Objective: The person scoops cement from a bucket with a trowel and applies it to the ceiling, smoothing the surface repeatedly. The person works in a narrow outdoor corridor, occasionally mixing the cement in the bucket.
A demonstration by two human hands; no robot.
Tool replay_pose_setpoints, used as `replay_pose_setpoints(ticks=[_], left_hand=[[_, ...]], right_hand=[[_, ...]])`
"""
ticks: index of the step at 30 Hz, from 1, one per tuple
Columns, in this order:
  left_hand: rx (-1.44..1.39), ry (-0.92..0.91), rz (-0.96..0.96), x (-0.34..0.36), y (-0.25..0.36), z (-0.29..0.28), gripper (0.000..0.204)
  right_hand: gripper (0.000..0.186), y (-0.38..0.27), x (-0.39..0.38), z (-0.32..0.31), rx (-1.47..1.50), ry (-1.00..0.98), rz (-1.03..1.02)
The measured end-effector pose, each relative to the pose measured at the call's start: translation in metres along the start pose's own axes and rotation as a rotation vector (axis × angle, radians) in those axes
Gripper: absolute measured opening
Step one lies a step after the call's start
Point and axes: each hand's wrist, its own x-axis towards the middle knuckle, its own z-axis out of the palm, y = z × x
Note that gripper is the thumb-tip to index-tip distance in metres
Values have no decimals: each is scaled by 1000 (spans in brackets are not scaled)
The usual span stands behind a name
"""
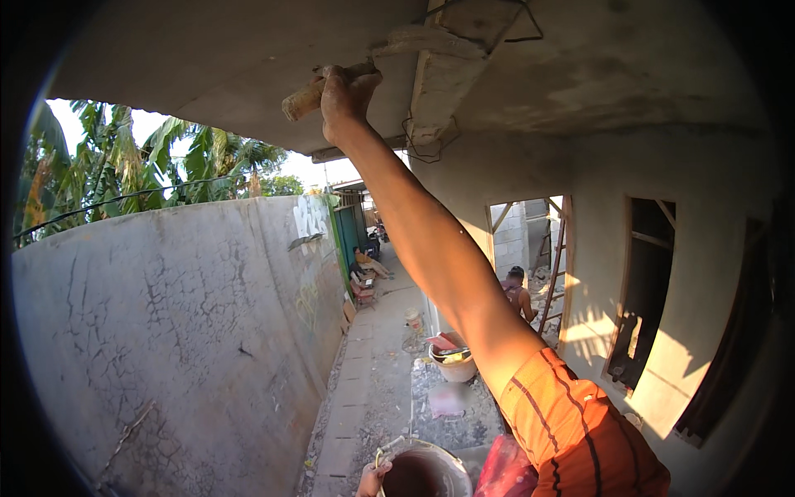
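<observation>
1. Two hands are well apart: the right hand, raised near the ceiling, clenches a rough handle; the left hand, far below, grasps a bucket at its rim.
2. Handle and right hand touch.
3. Its long axis slants through the fist, upper end toward the beam; whether the pale strip beyond belongs to it, I cannot tell.
</observation>
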Motion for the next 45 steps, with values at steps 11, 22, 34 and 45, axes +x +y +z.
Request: replay_pose_setpoints(ticks=[11,22,34,45], left_hand=[[-90,34,0,3,-11,2,21],[-99,13,4,4,0,13,23],[41,26,-76,4,-6,3,20],[23,22,-5,-4,0,13,26]], right_hand=[[39,17,-59,-64,107,-126,52],[41,7,53,-66,-88,175,63],[39,23,-18,-1,181,7,259],[31,17,-18,-53,431,110,244]])
